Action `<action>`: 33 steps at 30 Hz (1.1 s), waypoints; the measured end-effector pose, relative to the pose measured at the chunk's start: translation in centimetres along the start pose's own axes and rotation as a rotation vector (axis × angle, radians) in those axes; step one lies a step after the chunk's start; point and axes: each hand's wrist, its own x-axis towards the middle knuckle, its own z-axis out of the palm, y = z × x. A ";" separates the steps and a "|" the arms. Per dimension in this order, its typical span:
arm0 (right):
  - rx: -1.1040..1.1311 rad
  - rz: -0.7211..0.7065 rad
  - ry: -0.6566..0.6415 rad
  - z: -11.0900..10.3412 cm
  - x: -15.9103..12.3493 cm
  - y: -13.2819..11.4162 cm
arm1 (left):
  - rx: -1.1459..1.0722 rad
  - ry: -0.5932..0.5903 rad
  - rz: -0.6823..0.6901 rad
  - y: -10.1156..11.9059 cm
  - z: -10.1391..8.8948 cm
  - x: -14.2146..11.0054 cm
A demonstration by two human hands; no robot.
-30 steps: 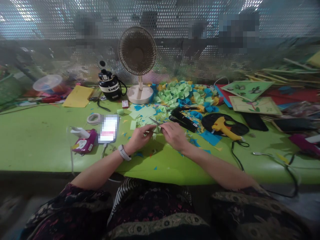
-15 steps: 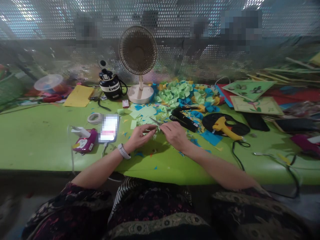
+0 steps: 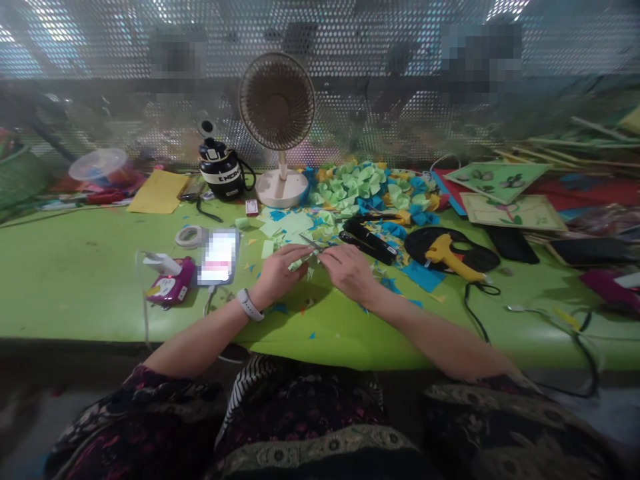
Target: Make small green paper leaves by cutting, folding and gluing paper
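Observation:
My left hand (image 3: 283, 272), with a white band on its wrist, is closed on a small piece of light green paper (image 3: 296, 265). My right hand (image 3: 350, 272) is wrapped round a pair of scissors (image 3: 311, 242); the thin metal blades point up and left over the left fingertips, while the handles are hidden in the palm. Both hands hover close together above the front middle of the green table (image 3: 320, 347). Just beyond them lie flat light green paper sheets (image 3: 287, 225) and scraps.
Behind the hands is a heap of folded green, blue and yellow paper (image 3: 357, 187). A black stapler (image 3: 370, 241) and a yellow glue gun (image 3: 450, 257) lie to the right. Leftward are a phone (image 3: 219, 257), a purple power socket (image 3: 173, 283), a flask (image 3: 221, 173) and a fan (image 3: 277, 100).
My left fingers have curled in more, and the green paper now shows between them. The right hand with the scissors stays nearly in place.

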 end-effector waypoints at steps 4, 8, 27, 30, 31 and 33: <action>-0.070 -0.022 0.052 0.0 0.1 -0.2 | 0.189 0.050 0.106 -0.2 -0.1 0.1; -0.090 -0.052 0.082 0.0 0.2 -0.3 | 0.320 0.024 0.176 -0.2 -0.3 0.1; -0.195 -0.134 0.184 -0.6 0.6 -1.0 | 0.347 0.094 0.296 0.4 -0.2 0.1; -0.163 -0.109 0.192 -0.6 0.6 -1.0 | 0.333 0.077 0.282 0.6 -0.3 0.2; -0.174 -0.101 0.195 -0.6 0.6 -0.9 | 0.331 0.074 0.279 0.6 -0.3 0.2; -0.222 -0.096 0.201 -0.6 0.6 -1.0 | 0.343 0.078 0.289 0.8 -0.3 0.2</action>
